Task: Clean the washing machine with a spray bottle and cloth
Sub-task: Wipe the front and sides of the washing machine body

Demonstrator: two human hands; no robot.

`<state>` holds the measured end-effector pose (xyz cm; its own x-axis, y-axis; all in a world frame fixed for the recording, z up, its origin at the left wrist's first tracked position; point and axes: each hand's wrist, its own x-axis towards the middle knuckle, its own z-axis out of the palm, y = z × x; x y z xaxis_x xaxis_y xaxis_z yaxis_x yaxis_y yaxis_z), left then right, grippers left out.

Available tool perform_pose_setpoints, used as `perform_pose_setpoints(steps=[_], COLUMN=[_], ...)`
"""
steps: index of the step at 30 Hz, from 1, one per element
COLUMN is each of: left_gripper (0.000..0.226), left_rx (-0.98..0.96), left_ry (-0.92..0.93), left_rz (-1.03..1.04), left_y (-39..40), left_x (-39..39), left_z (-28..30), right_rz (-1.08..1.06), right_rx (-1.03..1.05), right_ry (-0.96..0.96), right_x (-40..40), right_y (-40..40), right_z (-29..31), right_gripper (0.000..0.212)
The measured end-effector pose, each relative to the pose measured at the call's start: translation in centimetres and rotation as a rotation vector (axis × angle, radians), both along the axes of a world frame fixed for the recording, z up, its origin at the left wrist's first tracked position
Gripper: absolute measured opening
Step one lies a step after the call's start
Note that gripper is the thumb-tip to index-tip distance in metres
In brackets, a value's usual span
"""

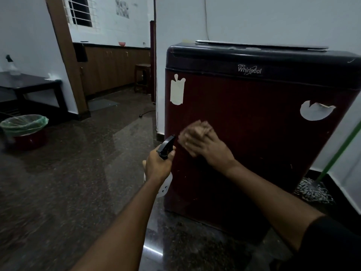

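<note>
A dark red washing machine [254,124] with a black top stands against the white wall, with white sticker remnants on its front. My right hand [205,147] presses a brownish cloth [201,128] flat against the front panel, near its left side. The hand is blurred, and its fingers lie over the cloth. My left hand [158,165] grips a spray bottle [166,147] by the neck. The bottle's black nozzle points up toward the panel, and its white body hangs below my hand, just left of the machine's corner.
A mop with a green handle [336,159] leans right of the machine, its head [312,190] on the floor. A lined red bin [24,130] and a dark low table [29,85] stand at the left. A stool [142,77] sits in the doorway beyond.
</note>
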<state>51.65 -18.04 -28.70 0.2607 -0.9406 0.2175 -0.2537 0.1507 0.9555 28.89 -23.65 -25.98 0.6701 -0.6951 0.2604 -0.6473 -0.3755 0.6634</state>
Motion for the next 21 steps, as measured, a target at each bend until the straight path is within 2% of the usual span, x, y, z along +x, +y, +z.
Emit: perform_pose_setpoints(steps=[2, 4, 7, 9, 10, 12, 14, 16, 18, 21], left_gripper=[0.009, 0.013, 0.009, 0.008, 0.008, 0.007, 0.011, 0.019, 0.022, 0.022], left_rx=[0.018, 0.028, 0.052, 0.075, 0.083, 0.084, 0.085, 0.083, 0.081, 0.075], left_ry=[-0.013, -0.014, -0.018, -0.008, -0.002, 0.021, 0.032, 0.023, 0.014, -0.037], left_rz=[0.019, 0.014, 0.035, 0.068, 0.076, 0.081, 0.081, 0.058, 0.023, -0.023], left_y=[-0.1, -0.3, -1.0, -1.5, -1.8, -2.0, -1.9, -2.0, -2.2, -2.8], left_x=[0.0, 0.4, 0.9, 1.0, 1.0, 1.1, 1.4, 1.7, 1.8, 2.2], left_z=[-0.3, -0.5, -0.8, -0.8, -0.9, -1.1, -1.3, -1.6, -1.8, -2.6], right_rz=[-0.029, -0.014, 0.024, 0.044, 0.06, 0.066, 0.04, -0.012, -0.036, 0.013], right_rx=[0.076, 0.032, -0.158, -0.209, -0.205, -0.143, -0.035, 0.039, -0.037, -0.226], right_ry=[0.094, 0.037, -0.241, -0.366, -0.351, -0.19, -0.004, 0.089, 0.023, -0.267], right_x=[-2.3, -3.5, -1.2, 2.0, 3.5, 4.4, 3.0, 0.0, -2.4, -0.9], right_y=[1.4, 1.9, 0.2, -1.2, -1.8, -2.4, -1.6, 0.4, 1.6, -0.4], right_z=[-2.0, -1.3, 2.6, 4.5, 4.4, 2.2, -1.4, -4.1, -4.2, 0.0], right_gripper=[0.071, 0.07, 0.069, 0.068, 0.067, 0.064, 0.064, 0.069, 0.074, 0.07])
